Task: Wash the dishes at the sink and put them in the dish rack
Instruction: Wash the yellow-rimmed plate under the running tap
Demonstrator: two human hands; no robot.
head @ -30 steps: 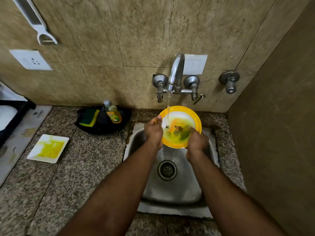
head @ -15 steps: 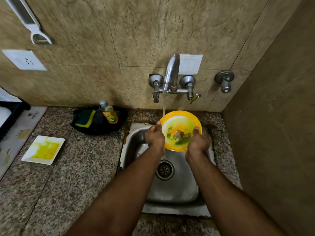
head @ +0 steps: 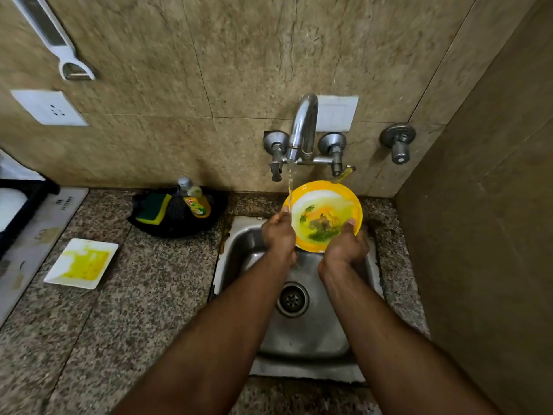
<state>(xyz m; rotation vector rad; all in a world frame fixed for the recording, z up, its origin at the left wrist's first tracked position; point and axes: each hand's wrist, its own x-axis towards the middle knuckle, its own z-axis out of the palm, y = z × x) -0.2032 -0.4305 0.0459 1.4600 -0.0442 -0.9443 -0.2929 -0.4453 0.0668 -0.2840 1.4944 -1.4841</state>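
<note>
Yellow round plastic plate (head: 324, 205), smeared green and orange, sits tilted under the tap's stream (head: 289, 187) over the steel sink (head: 302, 333), left hand (head: 278, 235) and right hand (head: 344, 250) gripping its rim. At nine o'clock, a soiled white square plate (head: 82, 263) waits. Early going, I'd judge; nothing racked.

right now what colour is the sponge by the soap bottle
Yellow with a green top, seen best in the head view.
</note>
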